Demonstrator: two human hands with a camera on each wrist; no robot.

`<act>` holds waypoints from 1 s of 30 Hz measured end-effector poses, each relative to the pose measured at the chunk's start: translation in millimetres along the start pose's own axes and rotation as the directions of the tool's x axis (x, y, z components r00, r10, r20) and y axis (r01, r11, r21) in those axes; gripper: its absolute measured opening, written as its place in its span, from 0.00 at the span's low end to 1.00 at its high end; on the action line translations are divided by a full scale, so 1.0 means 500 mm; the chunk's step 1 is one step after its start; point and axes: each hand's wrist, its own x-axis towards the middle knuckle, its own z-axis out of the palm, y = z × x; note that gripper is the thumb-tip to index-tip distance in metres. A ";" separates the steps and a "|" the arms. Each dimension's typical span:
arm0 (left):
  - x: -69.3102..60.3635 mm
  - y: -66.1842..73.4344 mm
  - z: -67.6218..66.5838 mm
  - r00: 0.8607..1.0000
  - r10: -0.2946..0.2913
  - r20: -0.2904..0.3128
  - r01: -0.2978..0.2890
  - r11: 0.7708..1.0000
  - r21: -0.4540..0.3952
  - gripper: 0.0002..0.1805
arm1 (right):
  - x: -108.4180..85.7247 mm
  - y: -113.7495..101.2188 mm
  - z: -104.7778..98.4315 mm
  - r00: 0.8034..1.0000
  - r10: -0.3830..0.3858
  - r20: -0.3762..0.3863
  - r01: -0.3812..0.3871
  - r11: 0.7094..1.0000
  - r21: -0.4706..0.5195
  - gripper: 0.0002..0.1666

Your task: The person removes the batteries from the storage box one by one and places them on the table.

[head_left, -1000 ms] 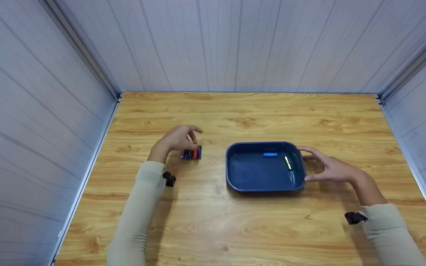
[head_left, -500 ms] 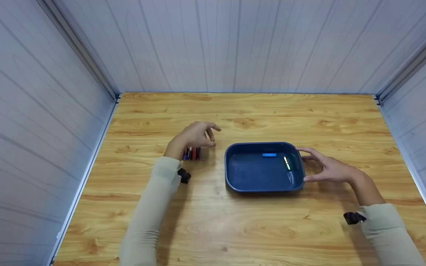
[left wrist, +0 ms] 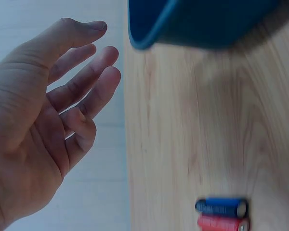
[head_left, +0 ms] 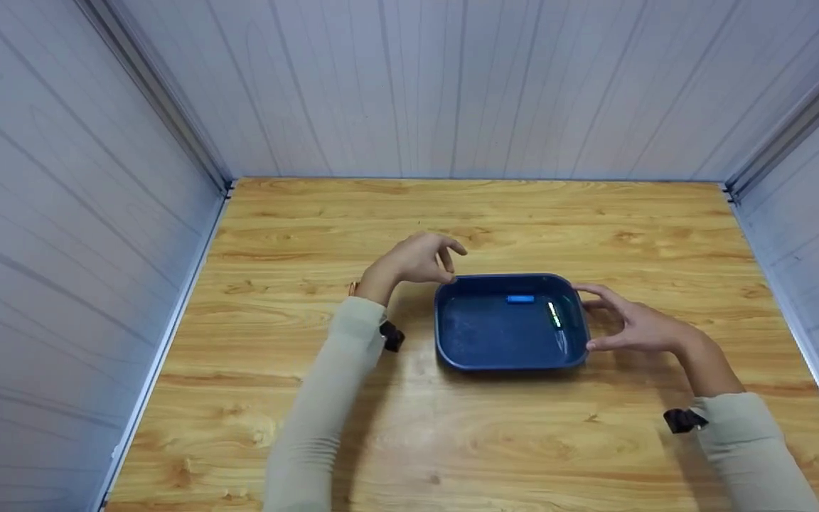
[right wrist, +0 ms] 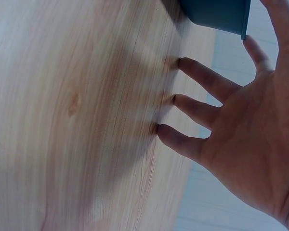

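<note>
My left hand [head_left: 420, 259] hovers at the far left corner of a dark blue tray [head_left: 505, 368]. Its fingers are loosely bent, and the left wrist view shows nothing between thumb and fingers. Inside the tray lie a bright blue battery [head_left: 520, 299] near the far wall and a dark battery with yellow-green marks [head_left: 554, 315] towards the right. My right hand [head_left: 640, 327] has thumb and index finger spread against the tray's right end. Three other fingertips rest on the table in the right wrist view.
Left of the tray, a blue battery [left wrist: 222, 207] and a red battery [left wrist: 224, 224] lie side by side on the wooden table [head_left: 239, 355]. My left wrist mostly hides this row in the head view. Pale panel walls [head_left: 424, 85] border the table.
My left hand has moved right, from above the battery row to the tray's far left corner. The right hand, the tray and the two batteries in it have stayed put.
</note>
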 end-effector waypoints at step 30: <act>0.132 0.144 0.134 0.971 0.063 0.229 -0.049 0.997 -0.062 0.30 | -0.002 -0.004 0.000 1.000 0.021 -0.004 -0.021 1.000 -0.020 0.60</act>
